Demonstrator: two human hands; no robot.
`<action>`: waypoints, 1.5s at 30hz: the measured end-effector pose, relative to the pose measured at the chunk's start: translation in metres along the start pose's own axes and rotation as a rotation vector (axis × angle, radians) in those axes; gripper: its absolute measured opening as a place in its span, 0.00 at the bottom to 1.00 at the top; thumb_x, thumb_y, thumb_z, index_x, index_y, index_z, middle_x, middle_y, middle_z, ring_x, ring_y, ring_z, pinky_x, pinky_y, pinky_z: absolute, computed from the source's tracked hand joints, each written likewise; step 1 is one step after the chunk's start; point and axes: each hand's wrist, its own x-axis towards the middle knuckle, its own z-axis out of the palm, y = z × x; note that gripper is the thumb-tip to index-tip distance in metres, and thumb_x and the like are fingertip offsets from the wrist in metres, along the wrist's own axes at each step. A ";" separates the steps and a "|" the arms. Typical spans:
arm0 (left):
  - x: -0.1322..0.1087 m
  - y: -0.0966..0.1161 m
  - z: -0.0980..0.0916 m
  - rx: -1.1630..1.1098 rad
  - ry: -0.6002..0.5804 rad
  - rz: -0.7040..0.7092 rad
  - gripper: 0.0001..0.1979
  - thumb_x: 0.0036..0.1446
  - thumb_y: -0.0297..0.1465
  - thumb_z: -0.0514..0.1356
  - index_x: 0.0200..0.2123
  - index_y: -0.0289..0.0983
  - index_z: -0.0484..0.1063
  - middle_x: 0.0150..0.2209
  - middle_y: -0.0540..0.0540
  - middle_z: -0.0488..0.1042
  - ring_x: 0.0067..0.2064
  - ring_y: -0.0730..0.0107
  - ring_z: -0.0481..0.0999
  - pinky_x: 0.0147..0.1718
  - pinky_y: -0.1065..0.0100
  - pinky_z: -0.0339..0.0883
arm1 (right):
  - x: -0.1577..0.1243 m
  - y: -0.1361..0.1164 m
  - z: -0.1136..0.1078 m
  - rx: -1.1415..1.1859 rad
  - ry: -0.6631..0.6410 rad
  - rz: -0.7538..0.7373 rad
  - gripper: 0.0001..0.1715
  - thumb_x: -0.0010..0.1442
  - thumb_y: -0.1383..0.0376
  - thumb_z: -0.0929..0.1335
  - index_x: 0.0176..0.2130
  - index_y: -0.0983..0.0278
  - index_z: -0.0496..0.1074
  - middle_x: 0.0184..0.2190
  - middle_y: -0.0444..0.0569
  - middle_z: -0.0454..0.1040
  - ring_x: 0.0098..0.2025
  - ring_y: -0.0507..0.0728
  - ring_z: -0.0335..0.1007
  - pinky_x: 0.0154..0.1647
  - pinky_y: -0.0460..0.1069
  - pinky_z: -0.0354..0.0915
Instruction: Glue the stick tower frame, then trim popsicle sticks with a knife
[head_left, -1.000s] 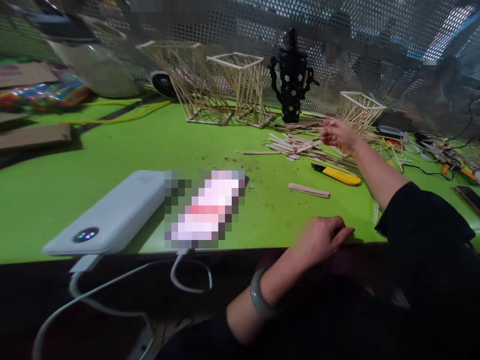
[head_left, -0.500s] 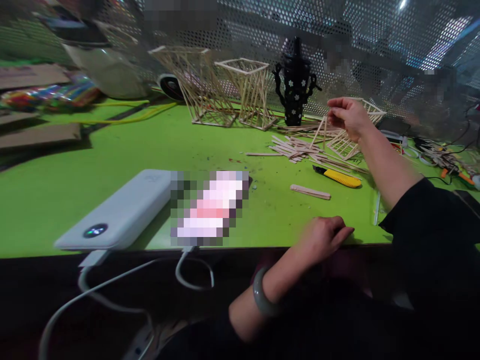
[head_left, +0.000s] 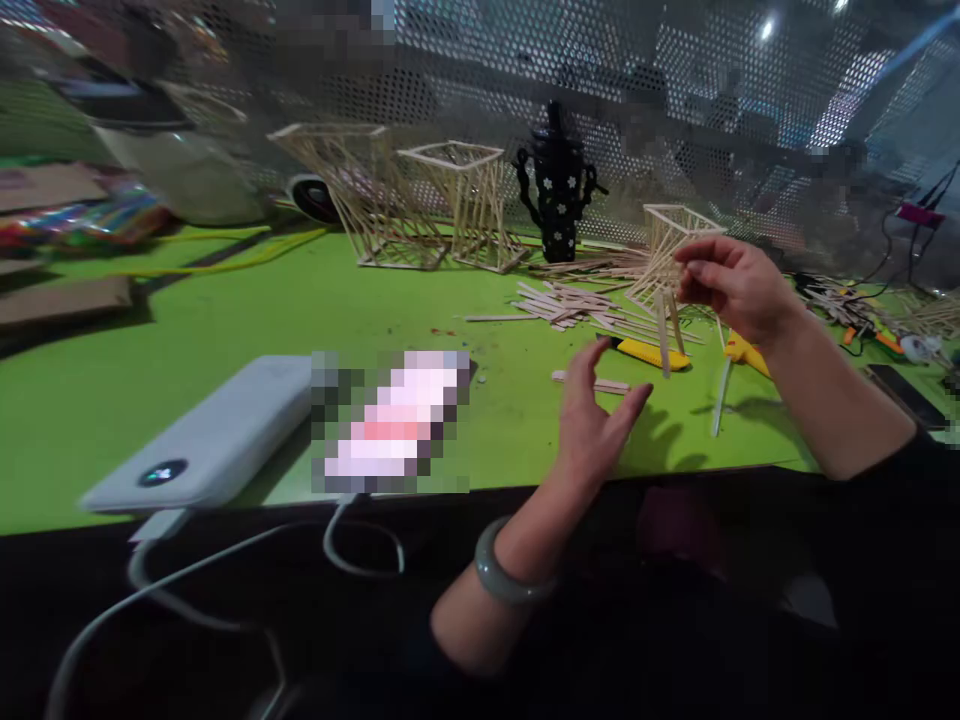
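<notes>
My right hand (head_left: 731,285) is raised over the green table (head_left: 247,310) and pinches thin wooden sticks (head_left: 664,335) that hang down from its fingers. My left hand (head_left: 596,420) is lifted just above the table's near edge, fingers spread and empty, a grey bangle (head_left: 504,572) on its wrist. A heap of loose wooden sticks (head_left: 577,303) lies beyond it. A yellow utility knife (head_left: 645,353) and a short flat stick (head_left: 592,381) lie between the two hands.
Three stick-built frames (head_left: 352,195) (head_left: 469,205) (head_left: 664,245) and a black flowered jug (head_left: 556,195) stand along the perforated back wall. A white power bank (head_left: 202,440) with cable lies front left. Tools and wires clutter the right end.
My right hand came back from the far stick pile toward me, carrying sticks. My left hand rose off the table edge and opened. The view shifted slightly left.
</notes>
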 end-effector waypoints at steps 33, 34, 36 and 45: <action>-0.018 0.028 0.010 -0.583 -0.533 -0.554 0.21 0.57 0.45 0.56 0.42 0.32 0.72 0.20 0.54 0.67 0.15 0.83 0.62 0.14 0.76 0.49 | -0.071 0.026 -0.001 -1.052 -0.285 -0.557 0.15 0.64 0.62 0.61 0.39 0.67 0.74 0.32 0.51 0.73 0.36 0.55 0.66 0.37 0.49 0.58; -0.018 0.029 0.009 -0.579 -0.517 -0.560 0.20 0.58 0.44 0.56 0.42 0.32 0.72 0.19 0.54 0.66 0.14 0.83 0.60 0.13 0.76 0.49 | -0.070 0.029 -0.001 -1.082 -0.278 -0.579 0.15 0.64 0.62 0.61 0.39 0.67 0.74 0.32 0.52 0.74 0.36 0.56 0.66 0.37 0.49 0.58; -0.020 0.030 0.010 -0.565 -0.478 -0.582 0.18 0.60 0.41 0.55 0.43 0.32 0.72 0.19 0.55 0.65 0.14 0.84 0.57 0.13 0.76 0.47 | -0.068 0.034 -0.001 -1.131 -0.273 -0.630 0.17 0.65 0.62 0.60 0.40 0.67 0.74 0.33 0.53 0.74 0.37 0.57 0.66 0.38 0.50 0.59; -0.023 0.029 0.009 -0.304 -0.453 -0.502 0.13 0.63 0.34 0.50 0.41 0.32 0.70 0.17 0.57 0.60 0.14 0.82 0.56 0.14 0.76 0.48 | -0.073 0.044 0.007 -1.352 -0.332 -0.598 0.14 0.64 0.68 0.57 0.38 0.68 0.70 0.32 0.54 0.73 0.34 0.56 0.65 0.34 0.49 0.57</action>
